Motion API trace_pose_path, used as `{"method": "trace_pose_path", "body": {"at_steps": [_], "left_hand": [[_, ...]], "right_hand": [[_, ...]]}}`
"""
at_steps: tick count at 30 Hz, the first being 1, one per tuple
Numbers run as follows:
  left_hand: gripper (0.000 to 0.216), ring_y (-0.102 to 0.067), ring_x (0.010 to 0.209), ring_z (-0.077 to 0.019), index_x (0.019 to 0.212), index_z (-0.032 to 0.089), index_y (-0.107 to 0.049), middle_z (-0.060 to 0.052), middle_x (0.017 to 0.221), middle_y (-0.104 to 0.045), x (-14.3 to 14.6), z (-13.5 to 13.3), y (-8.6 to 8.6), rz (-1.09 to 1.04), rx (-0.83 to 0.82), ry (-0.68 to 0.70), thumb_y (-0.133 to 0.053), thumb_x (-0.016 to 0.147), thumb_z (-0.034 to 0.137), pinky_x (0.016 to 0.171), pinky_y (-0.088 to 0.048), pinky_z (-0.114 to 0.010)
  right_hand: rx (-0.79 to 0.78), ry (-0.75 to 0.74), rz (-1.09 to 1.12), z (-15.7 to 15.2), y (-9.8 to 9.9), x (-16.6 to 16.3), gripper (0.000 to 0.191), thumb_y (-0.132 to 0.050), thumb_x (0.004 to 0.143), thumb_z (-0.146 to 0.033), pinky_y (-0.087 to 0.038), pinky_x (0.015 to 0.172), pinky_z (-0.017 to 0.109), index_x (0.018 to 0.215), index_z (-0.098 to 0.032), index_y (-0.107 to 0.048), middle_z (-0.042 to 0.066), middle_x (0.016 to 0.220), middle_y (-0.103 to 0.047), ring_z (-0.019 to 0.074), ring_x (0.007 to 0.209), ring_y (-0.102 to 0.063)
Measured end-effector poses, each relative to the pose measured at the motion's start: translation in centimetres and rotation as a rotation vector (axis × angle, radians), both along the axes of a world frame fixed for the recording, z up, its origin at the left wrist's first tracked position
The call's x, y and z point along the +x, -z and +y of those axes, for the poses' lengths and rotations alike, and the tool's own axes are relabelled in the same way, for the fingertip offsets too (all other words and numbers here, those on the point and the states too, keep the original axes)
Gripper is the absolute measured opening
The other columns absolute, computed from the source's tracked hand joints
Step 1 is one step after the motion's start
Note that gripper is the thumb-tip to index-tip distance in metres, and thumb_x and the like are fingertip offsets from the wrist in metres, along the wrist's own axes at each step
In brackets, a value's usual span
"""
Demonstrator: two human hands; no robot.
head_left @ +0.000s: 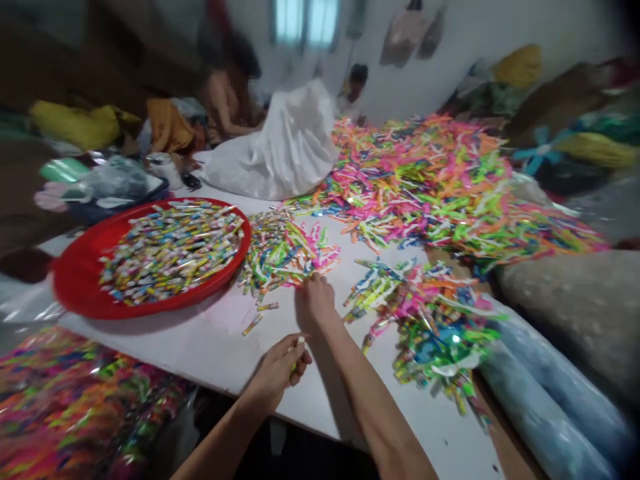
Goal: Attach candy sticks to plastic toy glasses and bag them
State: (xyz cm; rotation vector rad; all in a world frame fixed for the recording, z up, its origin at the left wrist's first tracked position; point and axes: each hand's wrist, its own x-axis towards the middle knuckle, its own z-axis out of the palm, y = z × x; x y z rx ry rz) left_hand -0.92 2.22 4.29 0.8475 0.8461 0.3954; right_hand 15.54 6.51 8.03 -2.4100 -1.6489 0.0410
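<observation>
My left hand (275,373) is closed over the near part of the table, its fingers curled round a small printed tube (300,341) whose pale tip shows; most of it is hidden. Farther forward, my right hand (319,300) has its fingers bent down at the near edge of a small pile of bright plastic strips (300,250). Its fingertips are turned away, so what they pinch, if anything, is hidden. Two loose printed tubes (253,325) lie on the white table (210,347), left of my hands. To the right of my right forearm is a heap of tubes with coloured strips (425,307).
A red basin (75,287) full of short printed tubes stands on the left. A white sack (295,147) and a large mound of coloured strips (425,173) cover the back. Plastic-wrapped rolls (540,393) lie along the right edge. Two people sit behind the table.
</observation>
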Motion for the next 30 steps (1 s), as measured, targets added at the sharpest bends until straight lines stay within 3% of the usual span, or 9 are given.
{"method": "trace_pose_path", "body": {"at_steps": [3, 8, 11, 16, 18, 20, 24, 27, 30], "left_hand": [[0.06, -0.041, 0.052, -0.0055, 0.106, 0.013, -0.057, 0.002, 0.068, -0.054, 0.3, 1.9, -0.7, 0.014, 0.015, -0.09, -0.074, 0.063, 0.052, 0.043, -0.018, -0.018], [0.049, -0.042, 0.051, -0.0045, 0.088, 0.014, -0.057, 0.0, 0.072, -0.059, 1.9, 3.7, 0.2, -0.017, -0.01, -0.253, -0.076, 0.061, 0.05, 0.042, -0.02, -0.017], [0.046, -0.04, 0.047, -0.0047, 0.082, 0.014, -0.057, 0.005, 0.059, -0.052, 3.0, 3.0, 1.3, -0.004, 0.017, -0.225, -0.082, 0.052, 0.04, 0.041, -0.02, -0.017], [0.038, -0.041, 0.045, -0.0047, 0.084, 0.015, -0.057, 0.006, 0.06, -0.054, 2.7, 2.4, 2.0, 0.059, 0.1, -0.323, -0.076, 0.054, 0.029, 0.043, -0.027, -0.017], [0.038, -0.045, 0.049, -0.0062, 0.088, 0.015, -0.06, 0.004, 0.065, -0.058, 2.4, 2.5, 1.7, 0.117, 0.2, -0.331, -0.074, 0.057, 0.029, 0.046, -0.031, -0.018], [0.038, -0.046, 0.05, -0.007, 0.093, 0.015, -0.062, 0.003, 0.065, -0.057, 2.1, 2.4, 1.4, 0.154, 0.274, -0.29, -0.073, 0.062, 0.034, 0.047, -0.032, -0.018], [0.041, -0.035, 0.048, -0.0057, 0.101, 0.016, -0.061, 0.005, 0.062, -0.051, 1.1, 1.9, 1.1, 0.084, 0.305, -0.2, -0.065, 0.077, 0.049, 0.044, -0.024, -0.018], [0.043, -0.04, 0.056, -0.007, 0.108, 0.017, -0.061, 0.001, 0.072, -0.055, 0.2, 1.3, 1.4, 0.043, 0.371, -0.065, -0.06, 0.083, 0.052, 0.047, -0.026, -0.018], [0.044, -0.043, 0.059, -0.0086, 0.109, 0.016, -0.064, 0.0, 0.07, -0.055, -0.1, 0.5, 1.5, 0.083, 0.453, 0.062, -0.057, 0.085, 0.052, 0.051, -0.031, -0.019]], "right_hand": [[0.045, -0.015, -0.065, 0.0, 2.2, -1.5, 0.015, -0.05, 0.091, -0.019, -0.039, 0.073, 0.032, 0.094, -0.015, -0.064, 0.01, 0.094, -0.065, 0.0221, 0.087, -0.057], [0.18, -0.301, -0.202, -7.1, 3.0, -0.7, 0.019, -0.049, 0.09, -0.01, -0.039, 0.073, 0.033, 0.094, -0.018, -0.065, 0.008, 0.087, -0.065, 0.021, 0.082, -0.056], [0.272, -0.382, -0.034, -10.9, 3.6, -2.3, 0.026, -0.047, 0.089, -0.007, -0.043, 0.072, 0.032, 0.103, -0.019, -0.065, 0.007, 0.087, -0.066, 0.0201, 0.08, -0.057], [0.27, -0.036, 0.74, -11.6, 4.0, -3.4, 0.026, -0.059, 0.085, -0.03, -0.051, 0.074, 0.033, 0.108, -0.021, -0.063, 0.006, 0.101, -0.068, 0.02, 0.087, -0.063], [0.22, 0.126, 1.009, -10.5, 4.0, -3.1, 0.034, -0.065, 0.077, -0.038, -0.051, 0.063, 0.03, 0.104, -0.017, -0.064, 0.006, 0.088, -0.069, 0.0192, 0.074, -0.063], [0.183, 0.133, 1.174, -9.2, 3.7, -2.8, 0.034, -0.067, 0.072, -0.041, -0.046, 0.052, 0.027, 0.095, -0.015, -0.065, 0.001, 0.07, -0.065, 0.0167, 0.06, -0.059], [0.341, 0.06, 1.118, -8.5, 2.1, -2.1, 0.022, -0.065, 0.075, -0.039, -0.037, 0.048, 0.023, 0.073, -0.018, -0.061, -0.006, 0.052, -0.051, 0.0108, 0.048, -0.046], [0.557, 0.122, 1.064, -9.3, 0.9, -1.5, 0.018, -0.065, 0.076, -0.036, -0.041, 0.055, 0.024, 0.072, -0.019, -0.061, -0.003, 0.06, -0.058, 0.0117, 0.054, -0.051], [0.579, 0.128, 1.092, -10.1, 0.9, -1.5, 0.014, -0.068, 0.072, -0.032, -0.045, 0.06, 0.026, 0.072, -0.018, -0.065, 0.0, 0.069, -0.064, 0.0146, 0.064, -0.057]]}}
